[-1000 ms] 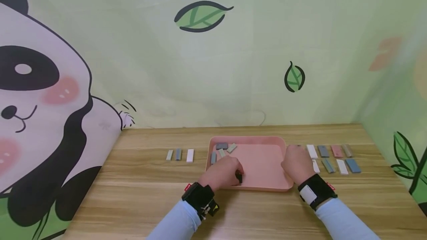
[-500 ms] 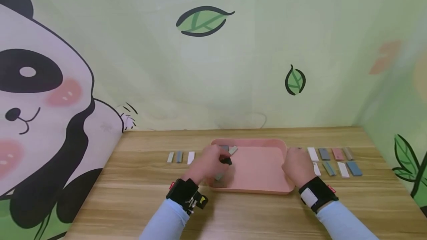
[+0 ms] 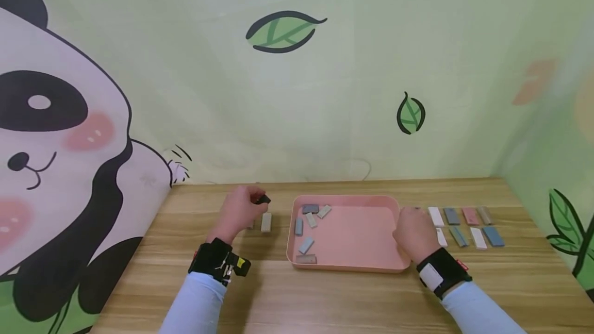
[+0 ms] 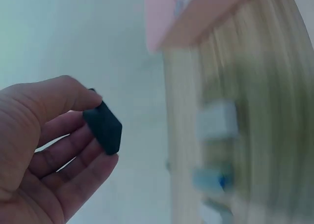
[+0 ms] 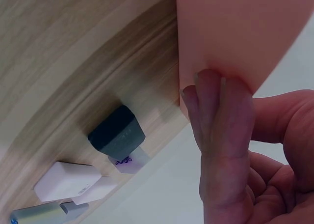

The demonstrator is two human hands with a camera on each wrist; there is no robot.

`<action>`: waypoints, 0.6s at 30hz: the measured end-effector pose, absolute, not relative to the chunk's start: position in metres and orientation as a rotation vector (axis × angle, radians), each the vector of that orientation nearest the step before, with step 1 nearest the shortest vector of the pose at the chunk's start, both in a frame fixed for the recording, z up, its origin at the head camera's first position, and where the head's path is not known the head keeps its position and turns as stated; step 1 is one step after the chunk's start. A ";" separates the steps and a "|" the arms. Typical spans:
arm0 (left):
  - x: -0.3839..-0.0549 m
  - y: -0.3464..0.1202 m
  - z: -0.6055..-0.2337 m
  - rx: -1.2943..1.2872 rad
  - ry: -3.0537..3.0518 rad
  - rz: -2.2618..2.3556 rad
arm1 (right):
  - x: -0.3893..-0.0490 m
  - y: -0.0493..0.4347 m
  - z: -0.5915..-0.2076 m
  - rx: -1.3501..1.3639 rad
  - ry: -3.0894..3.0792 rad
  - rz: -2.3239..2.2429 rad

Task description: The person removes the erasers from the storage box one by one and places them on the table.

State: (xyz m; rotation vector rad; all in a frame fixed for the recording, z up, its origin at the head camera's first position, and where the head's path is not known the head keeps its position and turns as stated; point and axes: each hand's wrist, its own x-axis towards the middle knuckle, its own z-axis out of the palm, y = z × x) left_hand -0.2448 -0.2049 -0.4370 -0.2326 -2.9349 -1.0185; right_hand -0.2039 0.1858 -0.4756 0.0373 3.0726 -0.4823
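My left hand [image 3: 238,210] pinches a small black rectangular block [image 4: 104,128] between thumb and fingers. It is raised over the table's left part, left of the pink tray [image 3: 352,267]. Below it sit a pale block [image 3: 266,222] and another, mostly hidden by the hand; in the left wrist view they are blurred. My right hand [image 3: 416,233] is at the tray's right rim. In the right wrist view its fingers [image 5: 223,130] press the outer wall, with the thumb at the rim, its tip hidden. Several grey, pale and bluish blocks, including a blue-grey one [image 3: 299,227], lie along the tray's left side.
Right of the tray, two rows of small blocks lie on the wooden table [image 3: 325,303], among them a pink one [image 3: 470,215] and a blue one [image 3: 493,236]. A dark block [image 5: 117,135] stands close to my right hand. A printed backdrop [image 3: 348,66] rises behind the table.
My left hand has carried the black block up and left, out of the tray to above the blocks on the left. My right hand has stayed at the tray's rim.
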 end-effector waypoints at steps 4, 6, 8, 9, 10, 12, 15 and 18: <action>-0.249 -0.235 -0.452 -0.113 -2.895 -0.975 | -0.203 0.186 -0.474 0.052 3.053 -0.495; -0.250 -0.249 -0.460 -0.022 -2.880 -0.959 | -0.202 0.187 -0.473 0.057 3.049 -0.505; -0.251 -0.260 -0.467 0.064 -2.865 -0.934 | -0.202 0.188 -0.473 0.051 3.055 -0.503; -0.251 -0.264 -0.470 0.112 -2.856 -0.932 | -0.202 0.188 -0.473 0.048 3.062 -0.499; -0.250 -0.268 -0.473 0.153 -2.847 -0.933 | -0.202 0.188 -0.473 0.040 3.072 -0.497; -0.248 -0.273 -0.477 0.237 -2.832 -0.939 | -0.202 0.189 -0.473 0.030 3.082 -0.497; -0.246 -0.278 -0.484 0.304 -2.821 -0.926 | -0.202 0.189 -0.474 0.013 3.099 -0.497; -0.245 -0.281 -0.491 0.346 -2.833 -0.887 | -0.202 0.188 -0.475 0.007 3.102 -0.501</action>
